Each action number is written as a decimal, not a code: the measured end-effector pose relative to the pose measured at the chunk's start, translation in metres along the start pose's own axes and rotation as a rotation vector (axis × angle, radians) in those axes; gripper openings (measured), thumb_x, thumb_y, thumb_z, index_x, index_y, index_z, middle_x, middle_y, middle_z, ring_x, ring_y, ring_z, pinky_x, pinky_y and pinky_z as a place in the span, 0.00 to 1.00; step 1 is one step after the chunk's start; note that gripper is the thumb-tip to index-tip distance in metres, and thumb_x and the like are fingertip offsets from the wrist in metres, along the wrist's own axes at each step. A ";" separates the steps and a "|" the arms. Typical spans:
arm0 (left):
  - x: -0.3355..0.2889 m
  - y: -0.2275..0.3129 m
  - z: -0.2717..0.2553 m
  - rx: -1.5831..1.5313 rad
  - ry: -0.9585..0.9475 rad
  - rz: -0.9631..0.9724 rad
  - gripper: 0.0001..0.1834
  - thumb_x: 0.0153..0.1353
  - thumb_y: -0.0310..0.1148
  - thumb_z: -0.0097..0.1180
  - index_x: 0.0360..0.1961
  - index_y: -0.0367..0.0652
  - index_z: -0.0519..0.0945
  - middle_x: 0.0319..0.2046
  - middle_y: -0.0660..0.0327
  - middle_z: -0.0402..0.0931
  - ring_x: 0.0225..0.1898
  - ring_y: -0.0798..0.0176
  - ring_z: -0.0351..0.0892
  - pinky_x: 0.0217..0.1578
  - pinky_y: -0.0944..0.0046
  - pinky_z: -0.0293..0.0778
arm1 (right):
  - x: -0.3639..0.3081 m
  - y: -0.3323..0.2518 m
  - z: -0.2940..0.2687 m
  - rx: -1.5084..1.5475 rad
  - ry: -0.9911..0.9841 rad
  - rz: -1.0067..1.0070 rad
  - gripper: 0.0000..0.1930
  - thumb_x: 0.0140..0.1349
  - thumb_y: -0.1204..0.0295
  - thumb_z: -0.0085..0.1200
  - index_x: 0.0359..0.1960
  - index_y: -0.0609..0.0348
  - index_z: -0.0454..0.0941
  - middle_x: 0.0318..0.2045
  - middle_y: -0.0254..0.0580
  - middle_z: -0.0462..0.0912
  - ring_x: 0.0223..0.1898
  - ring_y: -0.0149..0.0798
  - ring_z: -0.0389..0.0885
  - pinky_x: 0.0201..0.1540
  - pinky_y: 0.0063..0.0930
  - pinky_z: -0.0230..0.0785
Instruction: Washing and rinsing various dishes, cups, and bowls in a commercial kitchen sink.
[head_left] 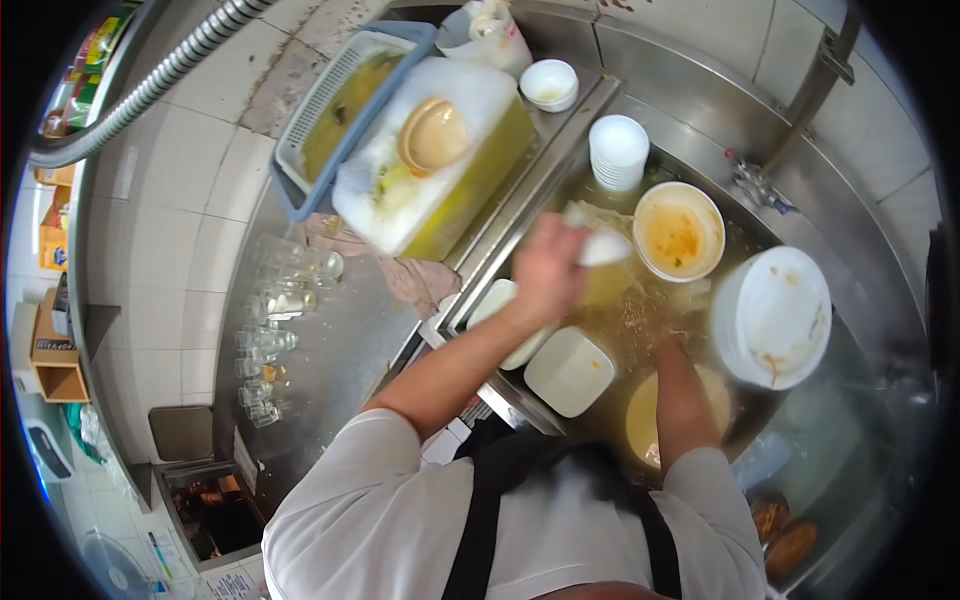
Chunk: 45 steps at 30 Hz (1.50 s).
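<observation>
Over the sink [515, 215], my left hand [550, 272] grips a small white piece [605, 249], smeared by motion so its kind is unclear. My right hand [662, 338] is down in the cloudy, churning water, its fingers hidden. Just beyond my hands rests a white bowl [715, 225] with orange food residue. A tall stack of white plates [772, 315] stands right of my right hand. Nearer to me, a square white dish [570, 372] sits at the sink's left side, and a large round pale-yellow dish [640, 420] lies partly under my right forearm.
Left of the sink are a foam-filled tub [465, 205] with a tan bowl [436, 138], and a blue-grey basket [300, 195]. Several glasses [265, 345] stand on the steel counter. Stacked white bowls [619, 150] and a tap [760, 185] are at the far side.
</observation>
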<state>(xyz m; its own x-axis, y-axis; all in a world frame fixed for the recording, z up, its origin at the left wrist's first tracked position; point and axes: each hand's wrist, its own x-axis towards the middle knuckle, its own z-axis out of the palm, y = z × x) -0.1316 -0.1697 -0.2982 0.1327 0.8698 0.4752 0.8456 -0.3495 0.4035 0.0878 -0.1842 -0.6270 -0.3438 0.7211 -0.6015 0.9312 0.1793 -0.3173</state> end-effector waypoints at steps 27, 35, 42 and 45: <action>0.010 -0.046 -0.019 -0.474 -0.043 -0.312 0.07 0.60 0.25 0.59 0.39 0.38 0.78 0.35 0.65 0.77 0.35 0.74 0.73 0.37 0.74 0.71 | 0.015 0.042 0.032 0.809 0.204 0.440 0.26 0.61 0.51 0.49 0.53 0.56 0.76 0.52 0.55 0.77 0.52 0.53 0.77 0.54 0.44 0.69; -0.038 0.009 0.046 -0.706 -0.502 -0.695 0.06 0.60 0.26 0.59 0.38 0.36 0.80 0.31 0.67 0.78 0.32 0.76 0.74 0.36 0.75 0.70 | 0.042 0.000 -0.005 0.802 0.247 0.412 0.21 0.64 0.59 0.47 0.53 0.59 0.74 0.51 0.53 0.78 0.50 0.49 0.77 0.52 0.41 0.70; -0.050 -0.002 0.052 -0.714 -0.648 -0.824 0.08 0.60 0.28 0.59 0.38 0.36 0.80 0.31 0.64 0.79 0.32 0.72 0.77 0.37 0.71 0.73 | 0.018 0.020 0.017 0.718 0.249 0.301 0.20 0.63 0.61 0.47 0.52 0.60 0.74 0.50 0.53 0.78 0.49 0.49 0.78 0.52 0.41 0.70; -0.052 -0.002 0.075 -0.753 -0.698 -0.861 0.08 0.60 0.30 0.59 0.38 0.36 0.80 0.30 0.64 0.79 0.32 0.71 0.77 0.37 0.71 0.74 | 0.018 0.025 0.022 0.689 0.263 0.337 0.19 0.63 0.62 0.47 0.52 0.60 0.74 0.50 0.53 0.78 0.49 0.49 0.78 0.52 0.41 0.70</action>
<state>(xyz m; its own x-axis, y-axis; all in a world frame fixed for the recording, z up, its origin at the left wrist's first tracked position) -0.1017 -0.1881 -0.3826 0.1313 0.8239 -0.5513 0.3338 0.4869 0.8072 0.1022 -0.1812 -0.6614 0.0615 0.8117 -0.5808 0.6667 -0.4665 -0.5814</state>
